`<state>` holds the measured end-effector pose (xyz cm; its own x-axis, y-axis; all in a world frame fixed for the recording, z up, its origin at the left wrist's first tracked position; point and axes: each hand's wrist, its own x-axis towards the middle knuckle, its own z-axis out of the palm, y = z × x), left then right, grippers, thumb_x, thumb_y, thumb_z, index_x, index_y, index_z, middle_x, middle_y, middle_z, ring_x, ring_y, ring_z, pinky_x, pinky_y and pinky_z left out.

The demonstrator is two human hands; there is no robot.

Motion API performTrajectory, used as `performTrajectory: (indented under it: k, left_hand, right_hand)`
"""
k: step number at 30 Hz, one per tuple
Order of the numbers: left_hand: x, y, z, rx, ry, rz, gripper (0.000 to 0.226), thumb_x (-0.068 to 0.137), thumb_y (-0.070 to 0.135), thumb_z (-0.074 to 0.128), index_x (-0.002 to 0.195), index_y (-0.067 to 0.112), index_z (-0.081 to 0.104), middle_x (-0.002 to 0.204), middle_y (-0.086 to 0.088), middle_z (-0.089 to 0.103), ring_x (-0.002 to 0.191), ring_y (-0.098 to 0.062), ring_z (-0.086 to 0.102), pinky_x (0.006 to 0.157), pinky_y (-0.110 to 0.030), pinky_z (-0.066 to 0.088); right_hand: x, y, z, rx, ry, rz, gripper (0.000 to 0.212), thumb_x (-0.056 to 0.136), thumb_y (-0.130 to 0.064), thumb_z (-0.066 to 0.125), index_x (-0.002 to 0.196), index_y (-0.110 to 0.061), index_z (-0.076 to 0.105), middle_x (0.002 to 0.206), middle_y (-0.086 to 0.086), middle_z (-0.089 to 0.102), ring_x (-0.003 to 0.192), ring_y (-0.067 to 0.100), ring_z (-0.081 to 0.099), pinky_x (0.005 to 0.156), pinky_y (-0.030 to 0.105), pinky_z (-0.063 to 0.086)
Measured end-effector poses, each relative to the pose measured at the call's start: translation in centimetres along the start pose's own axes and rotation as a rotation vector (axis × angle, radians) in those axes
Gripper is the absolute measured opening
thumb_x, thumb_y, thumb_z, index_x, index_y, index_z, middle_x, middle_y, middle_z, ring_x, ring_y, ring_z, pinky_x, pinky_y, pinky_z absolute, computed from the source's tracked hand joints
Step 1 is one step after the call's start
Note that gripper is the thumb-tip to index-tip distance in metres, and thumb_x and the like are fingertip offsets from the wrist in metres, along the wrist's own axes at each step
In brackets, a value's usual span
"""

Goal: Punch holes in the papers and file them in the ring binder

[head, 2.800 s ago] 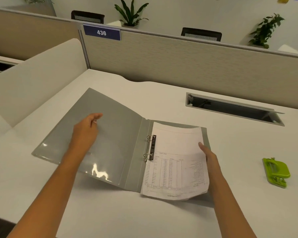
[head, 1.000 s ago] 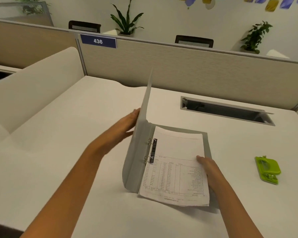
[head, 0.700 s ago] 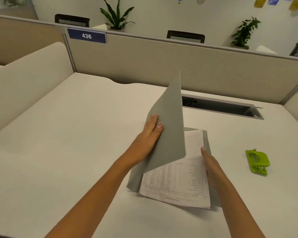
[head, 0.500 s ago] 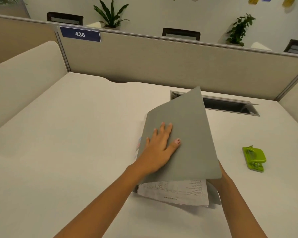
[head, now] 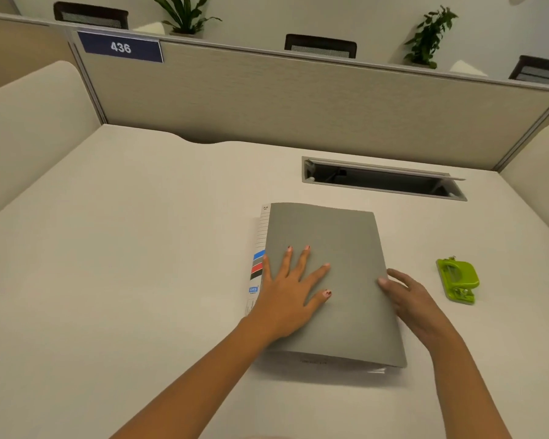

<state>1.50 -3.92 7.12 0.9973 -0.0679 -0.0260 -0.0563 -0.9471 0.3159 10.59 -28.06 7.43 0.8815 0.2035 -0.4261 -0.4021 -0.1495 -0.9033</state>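
The grey ring binder (head: pixel 346 236) lies closed and flat on the white desk, its labelled spine to the left. My left hand (head: pixel 293 289) presses on the front cover with fingers spread and straight. At the cover's right edge my right hand (head: pixel 409 299) rests with relaxed fingers, fingertips touching the cover. A sliver of the papers (head: pixel 311 362) shows under the cover's near edge; the rest is hidden inside. The green hole punch (head: pixel 458 280) sits on the desk to the right of the binder, apart from both hands.
An open cable tray slot (head: pixel 381 179) is cut into the desk behind the binder. Beige partition panels (head: pixel 298 99) wall off the back and both sides. The desk (head: pixel 124 248) stretches wide to the left of the binder.
My left hand swung the front cover from lying open on the left over onto the papers and pressed it flat. My right hand slid off the papers to the cover's right edge.
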Motion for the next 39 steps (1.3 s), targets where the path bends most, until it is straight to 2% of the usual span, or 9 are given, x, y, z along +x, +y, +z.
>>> performTrajectory:
  k: [2, 4, 9, 11, 14, 18, 25, 30, 39]
  left_hand:
    - [0.0, -0.2, 0.9, 0.068, 0.015, 0.02, 0.066, 0.086, 0.067, 0.0, 0.149, 0.045, 0.003, 0.16, 0.006, -0.014, 0.146, -0.024, -0.019, 0.113, -0.061, -0.009]
    - [-0.1, -0.5, 2.0, 0.111, 0.057, 0.04, 0.062, 0.091, 0.066, 0.006, 0.149, 0.043, 0.007, 0.161, 0.006, -0.01, 0.147, -0.025, -0.015, 0.112, -0.063, -0.006]
    - [-0.1, -1.1, 3.6, 0.159, 0.147, 0.063, 0.059, 0.095, 0.062, 0.014, 0.149, 0.039, 0.016, 0.161, 0.005, 0.007, 0.148, -0.027, 0.004, 0.111, -0.066, 0.003]
    - [-0.3, -1.1, 4.1, 0.185, 0.153, 0.082, 0.059, 0.095, 0.061, 0.016, 0.149, 0.036, 0.02, 0.16, 0.003, 0.013, 0.148, -0.028, 0.01, 0.11, -0.065, 0.006]
    - [-0.4, -1.2, 4.8, 0.224, 0.152, 0.102, 0.059, 0.096, 0.059, 0.021, 0.148, 0.034, 0.026, 0.159, 0.001, 0.021, 0.146, -0.031, 0.017, 0.108, -0.066, 0.012]
    - [-0.4, -1.2, 5.7, 0.266, 0.134, 0.097, 0.059, 0.095, 0.057, 0.027, 0.147, 0.032, 0.03, 0.156, -0.001, 0.028, 0.145, -0.032, 0.021, 0.11, -0.065, 0.01]
    - [-0.6, -0.4, 6.3, 0.223, 0.181, 0.025, 0.06, 0.095, 0.05, 0.03, 0.147, 0.021, 0.033, 0.155, -0.002, 0.031, 0.145, -0.031, 0.021, 0.111, -0.06, 0.014]
    - [-0.2, -0.1, 6.2, 0.245, 0.225, -0.031, 0.057, 0.097, 0.04, 0.027, 0.146, 0.013, 0.035, 0.153, -0.004, 0.035, 0.144, -0.029, 0.024, 0.112, -0.057, 0.014]
    - [2.4, -1.6, 3.7, 0.205, 0.316, -0.166, 0.057, 0.094, 0.033, 0.025, 0.133, 0.003, 0.052, 0.14, -0.014, 0.052, 0.13, -0.029, 0.049, 0.114, -0.049, 0.024]
  right_hand:
    - [0.0, 0.1, 0.7, -0.196, 0.113, -0.035, 0.077, 0.076, -0.028, 0.08, 0.141, -0.015, 0.04, 0.129, 0.01, 0.059, 0.116, 0.028, 0.059, 0.098, 0.044, 0.048]
    - [0.1, 0.5, 1.6, -0.357, 0.212, -0.054, 0.069, 0.083, -0.02, 0.074, 0.142, -0.014, 0.038, 0.132, 0.011, 0.055, 0.115, 0.03, 0.057, 0.099, 0.046, 0.047]
    - [0.2, 1.8, 4.4, -0.595, 0.341, -0.149, 0.06, 0.088, -0.028, 0.066, 0.14, -0.009, 0.041, 0.137, 0.015, 0.044, 0.123, 0.031, 0.046, 0.102, 0.039, 0.039]
    - [0.2, 2.4, 5.7, -0.697, 0.437, -0.18, 0.059, 0.09, -0.028, 0.063, 0.139, -0.006, 0.041, 0.137, 0.018, 0.04, 0.126, 0.034, 0.039, 0.105, 0.04, 0.034]
    - [0.2, 3.9, 7.8, -0.909, 0.585, -0.259, 0.055, 0.091, -0.029, 0.059, 0.137, -0.003, 0.044, 0.139, 0.019, 0.041, 0.126, 0.036, 0.039, 0.105, 0.044, 0.033]
    - [0.3, 6.0, 10.0, -1.071, 0.667, -0.315, 0.05, 0.095, -0.026, 0.049, 0.138, 0.0, 0.044, 0.146, 0.022, 0.041, 0.135, 0.038, 0.037, 0.112, 0.047, 0.03]
    - [0.4, 6.6, 11.7, -1.117, 0.613, -0.36, 0.059, 0.096, -0.032, 0.023, 0.142, 0.002, 0.04, 0.15, 0.02, 0.038, 0.141, 0.032, 0.031, 0.119, 0.042, 0.022]
    - [0.2, 6.1, 13.6, -1.071, 0.449, -0.451, 0.077, 0.087, -0.039, -0.003, 0.151, -0.006, 0.024, 0.16, 0.008, 0.02, 0.149, 0.02, 0.015, 0.119, 0.027, -0.002]
    - [1.7, 2.7, 15.7, -0.956, 0.396, -0.553, 0.069, 0.094, -0.042, 0.003, 0.153, -0.008, 0.018, 0.161, 0.005, 0.013, 0.15, 0.016, 0.006, 0.118, 0.023, -0.01]
